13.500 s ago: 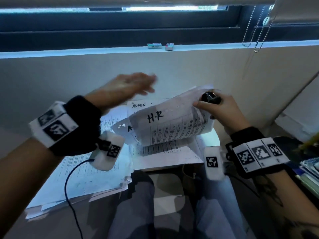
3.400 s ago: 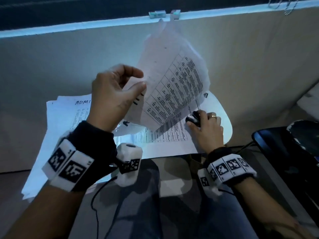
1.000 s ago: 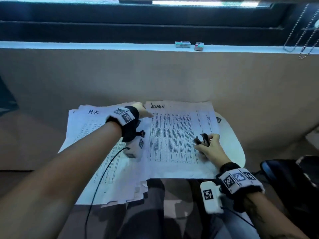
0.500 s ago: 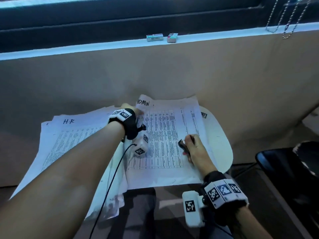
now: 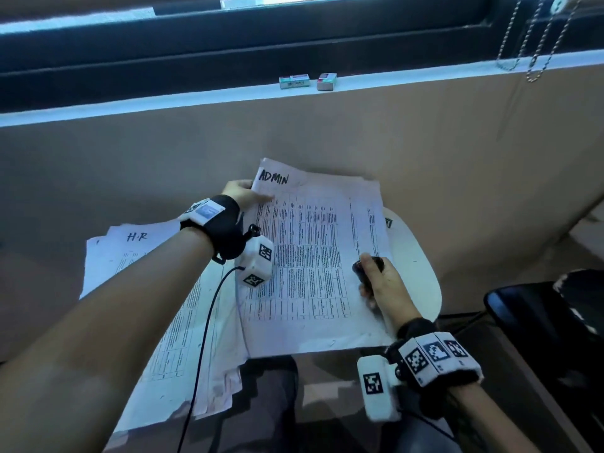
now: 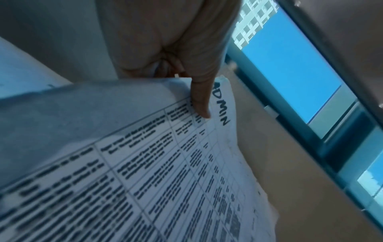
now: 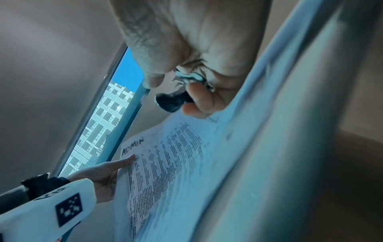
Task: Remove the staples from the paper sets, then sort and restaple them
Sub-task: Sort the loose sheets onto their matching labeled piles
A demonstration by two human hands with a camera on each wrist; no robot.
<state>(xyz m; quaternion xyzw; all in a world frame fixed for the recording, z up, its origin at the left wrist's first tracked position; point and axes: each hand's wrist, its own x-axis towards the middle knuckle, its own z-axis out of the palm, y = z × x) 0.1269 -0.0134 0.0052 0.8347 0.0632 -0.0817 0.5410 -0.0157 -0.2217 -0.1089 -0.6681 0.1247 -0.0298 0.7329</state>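
Note:
A paper set marked ADMIN [image 5: 313, 256] [image 6: 186, 172] [image 7: 165, 155] lies on a small white table [image 5: 415, 266], its far left corner raised. My left hand [image 5: 243, 194] [image 6: 199, 98] pinches that corner, thumb on top beside the word ADMIN. A second pile marked H.R [image 5: 130, 250] lies to the left, partly under my left arm. My right hand [image 5: 376, 279] [image 7: 182, 91] rests on the right part of the ADMIN set and grips a small black staple remover [image 5: 366, 268] [image 7: 172, 101], its metal jaws showing in the right wrist view.
Beyond the table rises a beige wall [image 5: 457, 158] with a window ledge, where two small boxes [image 5: 307, 81] sit. Blind chains [image 5: 529, 44] hang at the upper right. A dark chair [image 5: 549, 322] stands to the right. My knees are below the table's near edge.
My left hand has lifted the far left corner of the ADMIN set higher off the table. The right hand keeps the staple remover on the sheet's right side.

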